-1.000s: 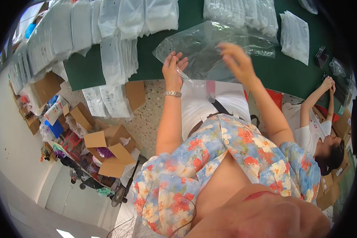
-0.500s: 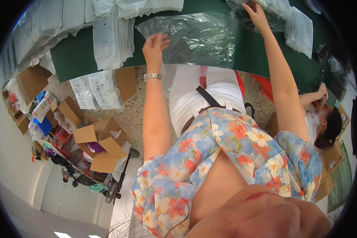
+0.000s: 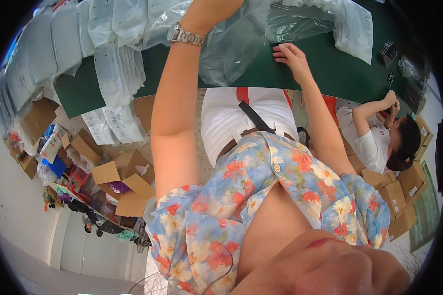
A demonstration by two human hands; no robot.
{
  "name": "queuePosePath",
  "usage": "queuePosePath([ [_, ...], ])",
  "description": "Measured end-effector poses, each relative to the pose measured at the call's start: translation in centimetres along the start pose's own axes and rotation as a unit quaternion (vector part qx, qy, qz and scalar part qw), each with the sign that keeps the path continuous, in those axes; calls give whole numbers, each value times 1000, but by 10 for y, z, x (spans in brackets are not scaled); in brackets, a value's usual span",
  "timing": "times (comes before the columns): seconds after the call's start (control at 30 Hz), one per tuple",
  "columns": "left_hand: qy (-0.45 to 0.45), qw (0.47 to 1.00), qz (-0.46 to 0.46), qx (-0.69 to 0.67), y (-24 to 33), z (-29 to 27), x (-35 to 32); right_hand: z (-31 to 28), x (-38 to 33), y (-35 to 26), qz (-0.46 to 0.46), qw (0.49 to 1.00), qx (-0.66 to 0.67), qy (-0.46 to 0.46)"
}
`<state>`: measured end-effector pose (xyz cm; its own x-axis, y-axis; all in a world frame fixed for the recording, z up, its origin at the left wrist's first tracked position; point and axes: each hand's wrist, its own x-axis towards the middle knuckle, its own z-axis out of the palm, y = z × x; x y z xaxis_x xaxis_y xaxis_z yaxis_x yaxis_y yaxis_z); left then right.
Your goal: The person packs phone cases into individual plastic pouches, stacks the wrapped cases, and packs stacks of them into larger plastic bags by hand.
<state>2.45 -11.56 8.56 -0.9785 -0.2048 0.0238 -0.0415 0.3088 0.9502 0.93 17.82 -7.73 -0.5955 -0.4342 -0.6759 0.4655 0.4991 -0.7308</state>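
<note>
My left hand point(image 3: 212, 12), with a metal watch on its wrist, reaches to the far side of the green table. The picture's top edge cuts off its fingers, so its grip is hidden. A clear plastic bag point(image 3: 229, 59) spreads out just below and beside it, over the tabletop. Nearer to me, my right hand point(image 3: 293, 59) hovers by the table with its fingers loosely stretched and nothing visible in them. Just beyond its fingertips lies another clear plastic bag point(image 3: 300, 27), beside a stack of flat plastic bags point(image 3: 353, 32).
Rows of filled clear bags point(image 3: 66, 37) line the table's far left, and more bags point(image 3: 115, 69) overlap the green tabletop point(image 3: 79, 91). Open cardboard boxes point(image 3: 123, 179) stand on the left below. A co-worker point(image 3: 371, 128) sits at the right end, near small dark items point(image 3: 388, 53).
My left hand has moved up and away, to the far side of the table. My right hand has come down from the far bags toward the near edge. The clear bag has shifted left.
</note>
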Motion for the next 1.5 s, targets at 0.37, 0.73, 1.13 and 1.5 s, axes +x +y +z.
queuePosePath([
  [0.37,73,955,25,-288,15,-60,-87,98,8,-83,104,842,343,-404],
  [0.73,236,884,99,-392,24,-108,-209,189,-44,-103,90,869,293,-389],
  [1.13,355,842,-139,-382,-61,-42,-227,59,-54,-151,-163,941,198,-222],
  [1.5,212,868,9,-448,-58,3,-80,3,-151,-172,-441,887,109,80],
])
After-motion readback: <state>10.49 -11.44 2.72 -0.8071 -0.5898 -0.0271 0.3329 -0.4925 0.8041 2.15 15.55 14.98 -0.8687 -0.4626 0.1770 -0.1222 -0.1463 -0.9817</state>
